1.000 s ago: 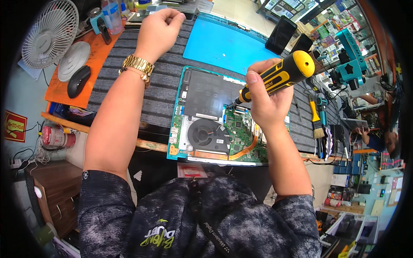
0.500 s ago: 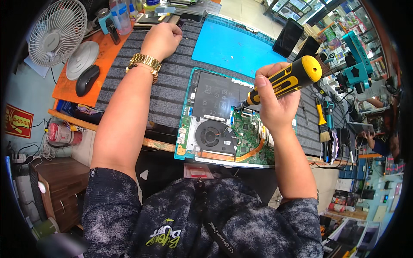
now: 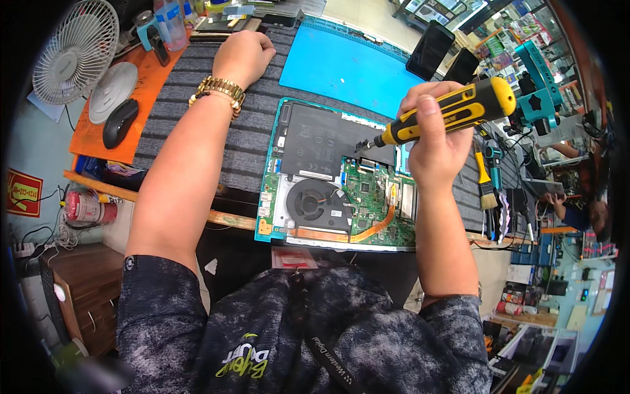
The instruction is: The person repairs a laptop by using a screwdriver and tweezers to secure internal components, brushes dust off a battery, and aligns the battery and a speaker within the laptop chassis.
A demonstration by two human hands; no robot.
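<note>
My right hand (image 3: pixel 436 148) is wrapped round a yellow and black power screwdriver (image 3: pixel 462 113), held slanting with its tip to the left. The tip is over the black battery (image 3: pixel 315 141) of an opened laptop (image 3: pixel 266 217); small dark bits sit by the tip, too small to name. Below the battery are a round fan (image 3: pixel 311 201), a green circuit board (image 3: pixel 367 187) and a copper heat pipe (image 3: pixel 377 230). My left hand (image 3: pixel 241 59), with a gold watch (image 3: pixel 221 86) on its wrist, rests beyond the laptop on the grey ribbed mat (image 3: pixel 180 118). Its fingers are curled closed, their inside hidden.
A blue work mat (image 3: pixel 348 72) lies behind the laptop, with two dark devices (image 3: pixel 430 50) propped at its right. Brush (image 3: pixel 485 187) and tools lie on the right. At left are a mouse (image 3: pixel 121 123) and a fan (image 3: pixel 75 52). A teal clamp stand (image 3: pixel 541 95) stands at far right.
The screwdriver tip has come away from the circuit board's edge up over the battery, and my right hand has moved slightly right. My left hand stays curled. The whole view has shifted a little.
</note>
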